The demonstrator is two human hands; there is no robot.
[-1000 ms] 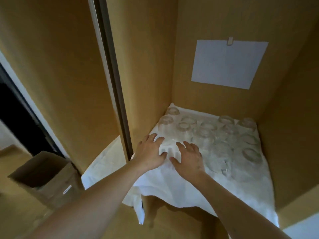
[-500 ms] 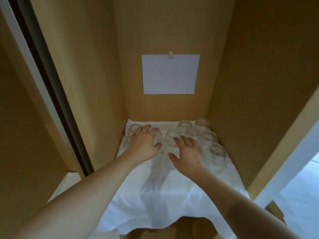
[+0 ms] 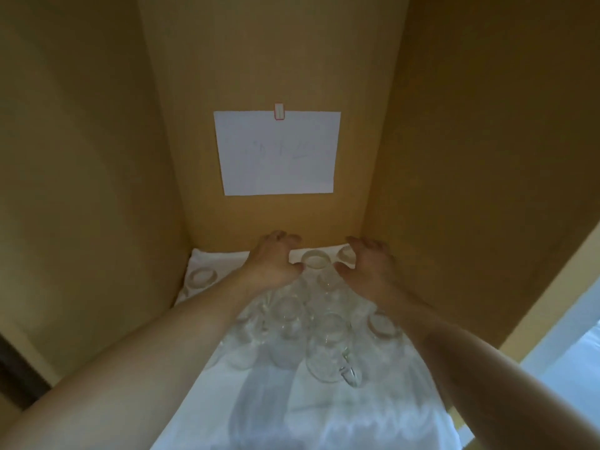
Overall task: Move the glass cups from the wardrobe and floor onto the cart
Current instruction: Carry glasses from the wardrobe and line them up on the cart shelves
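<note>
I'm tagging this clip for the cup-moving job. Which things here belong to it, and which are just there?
Part of the job:
glass cups on the cloth
left hand and right hand, reaching among the back cups
wardrobe

Just there:
white cloth under the cups
paper sheet on the back wall, with its clip

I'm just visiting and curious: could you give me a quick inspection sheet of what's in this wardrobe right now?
Surface: white cloth covers the wardrobe shelf.
Job's things: clear glass cups clustered on the cloth; cart not in view.
Clutter: nothing seen.
Hands: left hand and right hand reach to the back row, fingers curved over cups; grip cannot be told.
Cables: nothing seen.
Surroundings: tan wardrobe walls; white paper sheet clipped to the back panel.
</note>
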